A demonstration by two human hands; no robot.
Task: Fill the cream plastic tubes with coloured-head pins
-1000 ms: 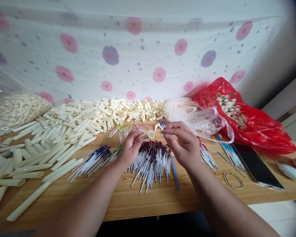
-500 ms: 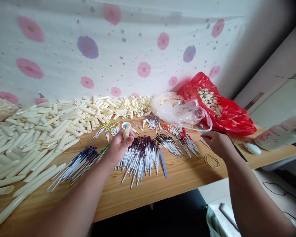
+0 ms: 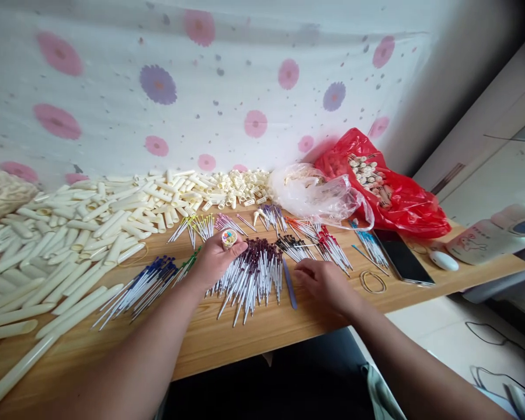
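Note:
My left hand (image 3: 214, 256) is closed around a short cream pen part (image 3: 229, 237), held upright, with several coloured bits inside its round top. Right below that hand lies a thick pile of dark-maroon-tipped pen refills (image 3: 258, 262). My right hand (image 3: 326, 283) hovers low over the table, fingers curled in; whatever is between them is hidden. Closest to it are the black-tipped refills (image 3: 295, 248), the red-tipped refills (image 3: 332, 248) and a flat purple strip (image 3: 289, 283). Blue-tipped refills (image 3: 144, 283) fan out left of my left hand.
Cream pen barrels (image 3: 83, 233) heap up on the left, smaller cream parts (image 3: 240, 186) at the back. A clear bag (image 3: 315, 195), a red bag (image 3: 420, 210), light-blue-tipped refills (image 3: 371, 245), rubber bands (image 3: 373, 282), a phone (image 3: 405, 259) and a white mouse (image 3: 444, 261) are on the right.
My right hand has moved left from the light-blue-tipped refills, uncovering them and the phone. My left hand has tipped the pen part's top towards me.

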